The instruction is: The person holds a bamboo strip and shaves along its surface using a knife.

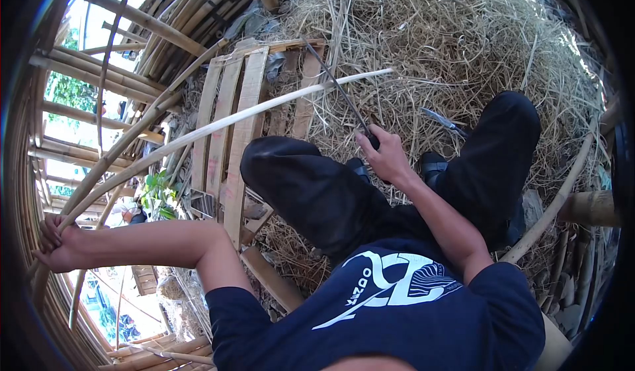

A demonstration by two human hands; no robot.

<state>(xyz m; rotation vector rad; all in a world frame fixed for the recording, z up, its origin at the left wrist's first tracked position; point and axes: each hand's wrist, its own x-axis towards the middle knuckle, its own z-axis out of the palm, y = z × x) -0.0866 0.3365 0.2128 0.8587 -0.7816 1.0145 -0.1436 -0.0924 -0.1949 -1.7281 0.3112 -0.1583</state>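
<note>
A single long, slim, curved strip of what looks like bamboo (228, 119) arches over the slatted pale wooden pallet (255, 77). It is tan and smooth toward its near end and shades to a creamy white at its far tip, which reaches past the pallet's right edge, above the straw.

Two bare hands are in view. The left hand (56, 244), well to the left of the pallet, is curled around the strip's near end. The right hand (385, 151), to the right of the pallet, is closed around the black handle of one long, thin, dark blade (350, 102). That blade slants up toward the pallet's top right corner and crosses the strip in view; whether the two touch, I cannot tell.

One shorter knife with a silvery blade (436, 116) lies on the heap of dry, tangled, straw-coloured shavings (423, 34), farther right of the pallet than the right hand. One flat, dark rectangular object (203, 202) sits at the pallet's lower left, and one leafy green plant (157, 192) stands just left of it. At least four slats of the pallet show.
</note>
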